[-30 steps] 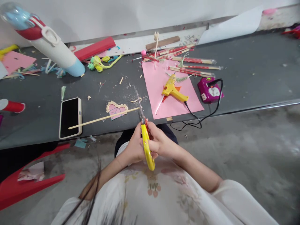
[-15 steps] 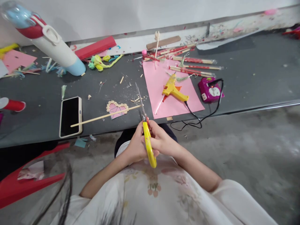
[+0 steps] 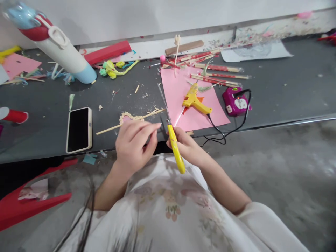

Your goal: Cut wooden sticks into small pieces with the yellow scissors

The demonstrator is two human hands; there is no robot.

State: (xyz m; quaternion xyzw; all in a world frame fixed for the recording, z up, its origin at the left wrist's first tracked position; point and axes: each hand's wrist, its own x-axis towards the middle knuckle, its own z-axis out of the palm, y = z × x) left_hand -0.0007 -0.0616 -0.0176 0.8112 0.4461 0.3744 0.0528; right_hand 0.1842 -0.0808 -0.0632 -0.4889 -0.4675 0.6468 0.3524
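Note:
My right hand (image 3: 185,145) grips a pair of scissors (image 3: 175,148) with yellow handles, its blades pointing away from me toward the table. My left hand (image 3: 136,143) is raised beside them at the table's front edge, thumb and fingers drawn together in a pinch. Whatever is at its fingertips is too small to make out. Just beyond that hand lies a thin wooden stick (image 3: 109,130), slanting across a heart-shaped paper piece (image 3: 127,117) edged with small pale bits. The left hand covers the heart's lower part.
A yellow glue gun (image 3: 195,101) lies on pink paper (image 3: 170,84), its cord running to a purple power box (image 3: 236,101). A phone (image 3: 78,129), a bottle (image 3: 65,52) and red thread (image 3: 17,116) are on the left. Packaged sticks (image 3: 217,66) lie behind the paper.
My left hand has come away from the scissors and moved left, in front of the heart. The stick has shifted right and away from me. The scissors have moved slightly right.

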